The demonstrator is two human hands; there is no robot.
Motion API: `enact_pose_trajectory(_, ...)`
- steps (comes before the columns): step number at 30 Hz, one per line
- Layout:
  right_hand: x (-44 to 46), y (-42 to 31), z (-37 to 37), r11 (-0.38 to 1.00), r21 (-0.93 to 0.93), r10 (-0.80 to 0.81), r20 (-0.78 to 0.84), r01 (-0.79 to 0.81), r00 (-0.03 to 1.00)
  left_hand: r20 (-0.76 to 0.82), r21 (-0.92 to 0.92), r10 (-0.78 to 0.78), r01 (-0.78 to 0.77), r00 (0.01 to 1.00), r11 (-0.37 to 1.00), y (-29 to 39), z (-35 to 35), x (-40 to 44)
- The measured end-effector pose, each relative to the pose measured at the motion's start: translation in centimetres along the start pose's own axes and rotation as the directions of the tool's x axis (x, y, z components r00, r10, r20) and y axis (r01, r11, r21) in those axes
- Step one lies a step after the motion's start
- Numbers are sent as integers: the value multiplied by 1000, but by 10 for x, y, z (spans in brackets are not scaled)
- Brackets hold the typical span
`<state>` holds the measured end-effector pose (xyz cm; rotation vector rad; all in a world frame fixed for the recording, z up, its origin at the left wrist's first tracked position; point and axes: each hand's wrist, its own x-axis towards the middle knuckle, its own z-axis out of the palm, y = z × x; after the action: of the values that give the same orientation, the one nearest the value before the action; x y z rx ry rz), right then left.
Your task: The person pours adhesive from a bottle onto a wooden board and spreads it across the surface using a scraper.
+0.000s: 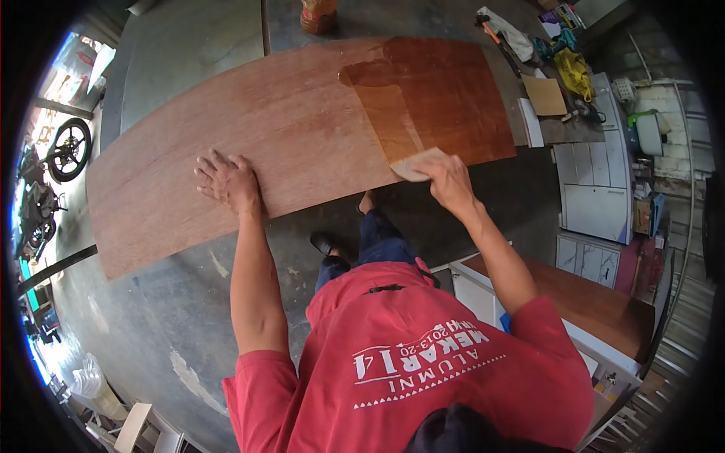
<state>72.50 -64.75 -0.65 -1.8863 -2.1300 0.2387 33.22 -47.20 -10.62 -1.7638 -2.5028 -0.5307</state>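
Note:
A large wooden board point(302, 128) lies across the work surface, pale on its left and middle, with a darker, glossy wet coating point(445, 90) over its right part. My left hand point(229, 181) rests flat on the pale wood near the front edge, fingers spread, holding nothing. Pinched in my right hand point(451, 180) is a flat, pale spreader point(414, 164), its edge against the board's front edge where the coating ends. A small puddle of the liquid sits near the back of the coated part's left border.
A jar of orange-brown liquid point(318, 15) stands behind the board. Tools, a yellow bag point(574, 74) and a tan sheet point(545, 96) lie at the back right. White cabinets point(596, 211) stand on the right, a motorcycle wheel point(69, 149) at the far left.

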Motion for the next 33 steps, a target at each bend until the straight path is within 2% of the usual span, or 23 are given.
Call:
enact_pose_trajectory(2,-21,-8,-13,1000,-13,23,30,-22,999,-4,-6,1,-1,1000,1000,0,-2,1)
enact_pose_trajectory(4,-26,-11,-27,977,121,137,264,-174,955,10,-12,-8,8,1000,1000,0,-2,0)
enact_pose_trajectory(5,-21,-10,-31,979,117,131,257,-166,957,2,-18,-12,12,1000,1000,1,-3,1)
enact_pose_trajectory(7,-3,-6,-39,841,474,259,69,-260,963,9,-11,-17,17,1000,1000,2,-4,0)
enact_pose_trajectory(8,16,-9,-54,877,374,305,49,-301,951,1,-12,-27,27,1000,1000,1,-4,0)
enact_pose_trajectory(12,98,29,-48,896,374,280,-57,-239,958,15,12,-31,31,999,999,6,-7,0)
enact_pose_trajectory(14,143,41,-39,958,199,233,-136,-204,963,11,28,-39,39,999,999,9,-9,3)
enact_pose_trajectory(15,166,55,-28,959,207,224,-138,-192,965,19,28,-39,38,999,999,9,-10,3)
enact_pose_trajectory(17,206,81,-1,995,81,79,-252,-60,964,28,41,-41,39,999,998,9,-9,1)
enact_pose_trajectory(18,223,87,9,999,-11,48,-261,-53,964,23,32,-38,37,999,999,9,-8,1)
enact_pose_trajectory(20,250,97,26,999,-31,5,-285,-14,959,21,31,-31,31,999,999,10,-6,3)
enact_pose_trajectory(22,264,103,40,998,-57,-41,-300,25,953,16,16,-35,34,999,999,9,-4,2)
enact_pose_trajectory(24,270,105,53,975,-134,-213,-322,179,922,24,15,-36,36,999,999,8,-4,1)
enact_pose_trajectory(31,278,100,58,985,-119,-157,-295,127,943,29,-6,-22,22,999,1000,8,-5,2)
enact_pose_trajectory(33,277,100,67,975,-170,-192,-307,145,932,37,5,-23,23,999,1000,9,-5,3)
